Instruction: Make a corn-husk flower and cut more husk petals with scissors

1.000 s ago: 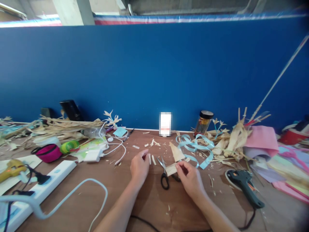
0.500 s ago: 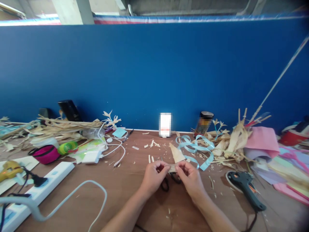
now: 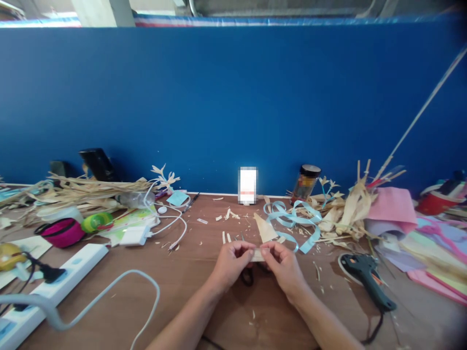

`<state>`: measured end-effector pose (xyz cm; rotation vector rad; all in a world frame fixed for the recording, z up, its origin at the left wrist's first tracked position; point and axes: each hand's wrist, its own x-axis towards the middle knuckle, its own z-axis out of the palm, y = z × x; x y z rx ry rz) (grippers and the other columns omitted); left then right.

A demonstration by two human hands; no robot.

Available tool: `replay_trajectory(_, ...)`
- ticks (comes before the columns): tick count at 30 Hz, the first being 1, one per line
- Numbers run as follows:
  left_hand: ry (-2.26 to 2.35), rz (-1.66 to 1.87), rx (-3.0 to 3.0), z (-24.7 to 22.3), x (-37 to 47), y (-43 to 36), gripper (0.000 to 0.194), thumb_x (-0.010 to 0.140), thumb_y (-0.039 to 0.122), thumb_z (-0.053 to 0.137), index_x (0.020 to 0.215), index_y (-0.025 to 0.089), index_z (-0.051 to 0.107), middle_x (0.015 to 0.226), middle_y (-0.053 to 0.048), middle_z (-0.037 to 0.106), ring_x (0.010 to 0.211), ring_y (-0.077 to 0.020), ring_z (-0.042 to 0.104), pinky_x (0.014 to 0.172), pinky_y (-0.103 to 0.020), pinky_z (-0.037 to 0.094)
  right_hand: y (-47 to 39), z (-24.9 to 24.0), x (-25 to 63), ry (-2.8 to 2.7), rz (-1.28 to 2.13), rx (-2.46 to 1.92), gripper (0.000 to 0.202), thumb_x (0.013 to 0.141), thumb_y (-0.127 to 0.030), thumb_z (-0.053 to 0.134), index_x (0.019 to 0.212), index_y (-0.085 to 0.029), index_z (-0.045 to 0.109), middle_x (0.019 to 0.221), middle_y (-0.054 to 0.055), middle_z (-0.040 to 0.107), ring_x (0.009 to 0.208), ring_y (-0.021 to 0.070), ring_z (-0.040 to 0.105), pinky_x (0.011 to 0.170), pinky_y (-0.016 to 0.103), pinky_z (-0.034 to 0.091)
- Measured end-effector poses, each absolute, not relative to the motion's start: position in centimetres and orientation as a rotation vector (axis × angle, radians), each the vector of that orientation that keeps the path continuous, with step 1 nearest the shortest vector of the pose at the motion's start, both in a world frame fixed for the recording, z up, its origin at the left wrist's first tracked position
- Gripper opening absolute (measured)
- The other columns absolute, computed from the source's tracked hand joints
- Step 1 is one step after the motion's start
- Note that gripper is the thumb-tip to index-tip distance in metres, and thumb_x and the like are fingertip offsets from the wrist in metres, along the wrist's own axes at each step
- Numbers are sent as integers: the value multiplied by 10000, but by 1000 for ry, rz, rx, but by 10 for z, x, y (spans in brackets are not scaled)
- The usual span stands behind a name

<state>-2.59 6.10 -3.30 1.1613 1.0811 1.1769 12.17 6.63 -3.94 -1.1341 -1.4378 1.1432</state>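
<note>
Between my two hands a short pale strip of dried husk [image 3: 258, 255] is stretched level, low over the table. My left hand [image 3: 233, 262] pinches its left end with thumb and forefinger. On the other end my right hand [image 3: 282, 265] has the same kind of pinch. Under the hands lie scissors [image 3: 247, 277], only their black handles and a bit of blade showing. A larger pointed husk piece [image 3: 264, 228] rests just beyond my right hand, and two small cut strips [image 3: 226, 237] are beyond my left.
Light blue ribbon [image 3: 292, 218] curls behind the right hand. To the right are a glue gun [image 3: 367, 279], a husk bundle [image 3: 352, 209] and coloured paper [image 3: 392, 209]. On the left stand a white power strip [image 3: 54, 287], cables and a pink pouch [image 3: 63, 232]. A blue partition [image 3: 233, 97] closes the back.
The strip between my fingers shows more clearly, its face turned toward me. Both hands keep their pinch in nearly the same place. The view has shifted slightly.
</note>
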Motion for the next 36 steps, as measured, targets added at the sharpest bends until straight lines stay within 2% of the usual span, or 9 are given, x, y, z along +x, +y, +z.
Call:
replay_trajectory(8,1031,1199,1016,-29,-25,60,199,641,267,638,779,124,647,703,-26,620,625,-109,556,573,-225,478,67,-40,122,-1358,1242,-1085,158,742,-295,536,829,-165,559,567,-29,530,513,99,478,472,189,379)
replay_trajectory(16,1067,1141,976,-30,-26,61,276,643,360,644,757,109,644,618,-9,584,523,-75,516,529,-219,476,62,-34,123,-1608,892,-1137,141,770,-251,494,809,-173,605,715,19,619,648,147,548,593,230,421)
replay_trajectory(19,1068,1113,970,-34,-28,63,292,614,352,674,759,99,647,644,-25,604,512,-69,517,526,-208,468,62,-34,123,-1603,915,-1137,162,773,-272,496,834,-171,607,734,27,629,667,155,561,608,235,434)
replay_trajectory(23,1070,1148,963,-36,-28,64,300,601,358,684,752,101,647,641,-27,610,525,-78,523,520,-201,461,64,-34,124,-1470,1076,-1170,276,794,-375,467,918,-163,593,665,21,623,586,141,553,529,219,437)
replay_trajectory(28,1081,1135,1001,-33,-27,62,279,611,348,679,738,102,650,619,-18,603,510,-67,508,513,-188,457,66,-37,124,-1427,1197,-1208,303,753,-437,521,767,-147,607,557,12,598,543,128,536,465,188,391)
replay_trajectory(31,1095,1114,989,-33,-27,62,282,613,352,678,753,109,646,609,-10,595,497,-65,515,514,-192,465,68,-40,124,-1418,1183,-1231,298,737,-430,546,745,-138,606,535,12,594,513,119,523,457,188,381)
replay_trajectory(36,1126,1109,906,-33,-27,63,350,669,451,596,692,103,626,508,10,530,445,-68,509,484,-205,468,68,-40,124,-1378,1174,-1241,304,735,-438,544,738,-141,607,529,7,593,497,115,519,454,190,376)
